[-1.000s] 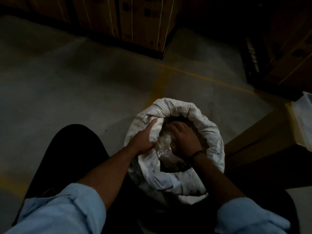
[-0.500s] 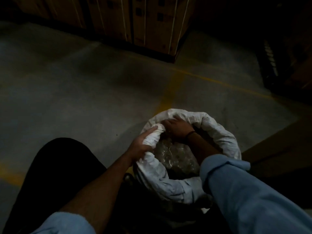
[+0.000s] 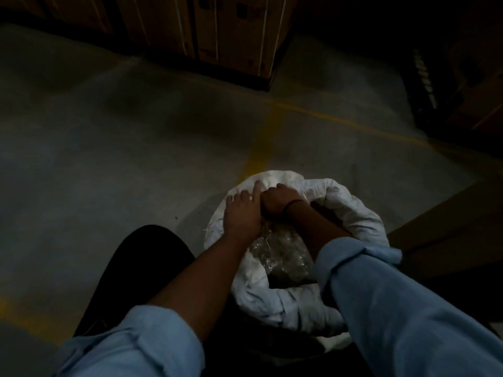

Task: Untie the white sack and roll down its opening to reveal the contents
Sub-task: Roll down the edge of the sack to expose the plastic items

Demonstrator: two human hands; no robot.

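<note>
Open floor L of sack; crates far, box R

White sack, rim rolled down, left hand flat on its far rim, right hand gripping alongside

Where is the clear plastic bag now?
Head view, right of centre: the clear plastic bag lies inside the rolled-down white sack, just below the left hand and the right hand.

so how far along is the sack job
Done: the white sack is untied, its rim rolled into a thick cuff on the near and right sides, with clear plastic showing inside. In hand: the left hand presses the far-left rim while the right hand grips the fold beside it. Left: roll that far side down.
</note>
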